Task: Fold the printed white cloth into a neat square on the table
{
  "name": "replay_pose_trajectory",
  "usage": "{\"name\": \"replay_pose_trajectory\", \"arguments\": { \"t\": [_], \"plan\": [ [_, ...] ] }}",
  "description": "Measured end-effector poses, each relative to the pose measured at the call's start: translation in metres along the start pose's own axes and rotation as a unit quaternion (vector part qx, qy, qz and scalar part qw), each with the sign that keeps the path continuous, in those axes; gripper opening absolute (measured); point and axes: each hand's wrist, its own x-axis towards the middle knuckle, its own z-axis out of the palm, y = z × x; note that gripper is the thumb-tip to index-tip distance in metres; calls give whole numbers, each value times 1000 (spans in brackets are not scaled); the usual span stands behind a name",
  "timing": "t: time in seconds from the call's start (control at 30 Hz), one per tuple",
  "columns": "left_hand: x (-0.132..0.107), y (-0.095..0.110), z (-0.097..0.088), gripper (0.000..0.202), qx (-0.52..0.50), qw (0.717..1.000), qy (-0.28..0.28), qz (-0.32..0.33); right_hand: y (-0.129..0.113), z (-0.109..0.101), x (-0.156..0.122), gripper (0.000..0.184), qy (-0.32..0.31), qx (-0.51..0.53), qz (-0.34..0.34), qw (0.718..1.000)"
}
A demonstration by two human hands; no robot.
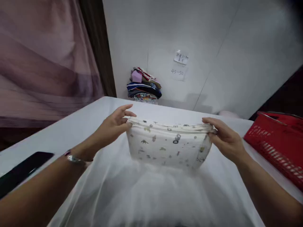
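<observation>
Over a white-covered table (78, 123), two bare hands held up a small folded garment (165, 145), white cotton printed with tiny animals and shapes. The left hand (115, 124) pinched the garment's upper left corner, thumb beneath and fingers lying over the folded top edge; a metal bracelet (75, 158) circled that wrist. The right hand (224, 137) closed on the upper right corner in the same way, fingers curled over the edge. Both hands were clamped on the cloth, which hung between them as a flat, roughly rectangular panel, its lower edge close above the tabletop near the table's middle; whether it touched the sheet could not be told.

A dark phone (23, 170) lay flat at the table's left edge, well apart from the garment. A red plastic basket (276, 145) sat at the right side of the table, near the right forearm. At the far end, against the pale wall, stood a stack of folded clothes (144, 86) in mixed colours. Above it to the right, a paper note (181, 57) hung on the wall over handwriting reading "45-50". A mauve curtain (44, 60) filled the left background.
</observation>
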Motion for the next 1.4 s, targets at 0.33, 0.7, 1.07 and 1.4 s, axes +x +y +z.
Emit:
{"name": "replay_pose_trajectory", "arguments": {
  "t": [0.33,0.7,1.07,1.4],
  "plan": [
    [70,-136,72,47,152,960,-14,-236,146,92,4,41,-12,88,310,946],
    [63,-142,81,38,335,939,-67,-25,161,89,-18,40,-49,-11,314,948],
    [64,-147,95,23,321,935,-118,95,154,96,-4,23,-159,-122,255,946],
    [66,-141,98,19,332,926,-137,117,150,94,0,7,-107,-147,171,968]
  ]
}}
